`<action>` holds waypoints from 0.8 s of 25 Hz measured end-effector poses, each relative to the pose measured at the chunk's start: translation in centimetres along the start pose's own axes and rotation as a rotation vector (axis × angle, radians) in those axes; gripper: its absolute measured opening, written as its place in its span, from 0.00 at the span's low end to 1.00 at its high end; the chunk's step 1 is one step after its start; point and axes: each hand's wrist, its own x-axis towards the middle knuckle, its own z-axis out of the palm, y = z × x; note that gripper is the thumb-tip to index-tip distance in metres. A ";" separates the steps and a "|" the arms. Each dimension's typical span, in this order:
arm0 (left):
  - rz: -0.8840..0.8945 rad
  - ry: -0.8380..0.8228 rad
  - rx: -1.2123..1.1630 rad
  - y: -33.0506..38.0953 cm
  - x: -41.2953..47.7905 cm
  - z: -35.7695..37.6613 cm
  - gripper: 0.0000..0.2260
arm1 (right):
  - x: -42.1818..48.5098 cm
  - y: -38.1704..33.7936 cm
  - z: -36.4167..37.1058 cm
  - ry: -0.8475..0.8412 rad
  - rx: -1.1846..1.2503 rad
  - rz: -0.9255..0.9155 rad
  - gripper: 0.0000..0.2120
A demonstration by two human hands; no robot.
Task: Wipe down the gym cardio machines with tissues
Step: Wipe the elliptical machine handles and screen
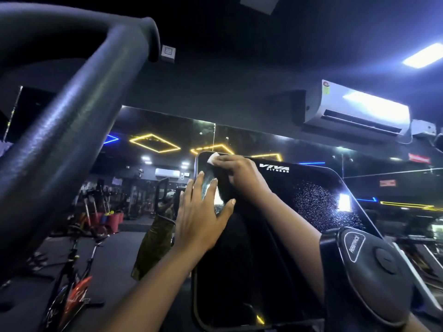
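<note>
A black glossy console screen of a cardio machine, marked VIVA FITNESS, fills the middle of the head view. My right hand presses a white tissue against the screen's top left corner, fingers curled over it. My left hand lies flat on the screen's left edge with straight, spread fingers. Fine droplets speckle the right part of the glass.
A thick black handlebar of the machine arches across the upper left. A round resistance knob sits at lower right. A mirror wall behind reflects gym lights, exercise bikes and a person. A white air conditioner hangs high on the right.
</note>
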 end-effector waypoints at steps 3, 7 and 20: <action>0.002 -0.015 0.022 0.1 -0.1 -0.1 0.30 | 0.6 0.4 -0.5 0.109 -0.015 0.151 0.21; 0.002 -0.023 0.036 0.0 -0.1 -0.1 0.30 | 1.1 -2.4 0.1 -0.110 -0.059 -0.093 0.23; -0.008 -0.028 0.099 0.0 -0.2 0.0 0.30 | -3.7 0.0 -1.8 -0.022 -0.109 0.061 0.24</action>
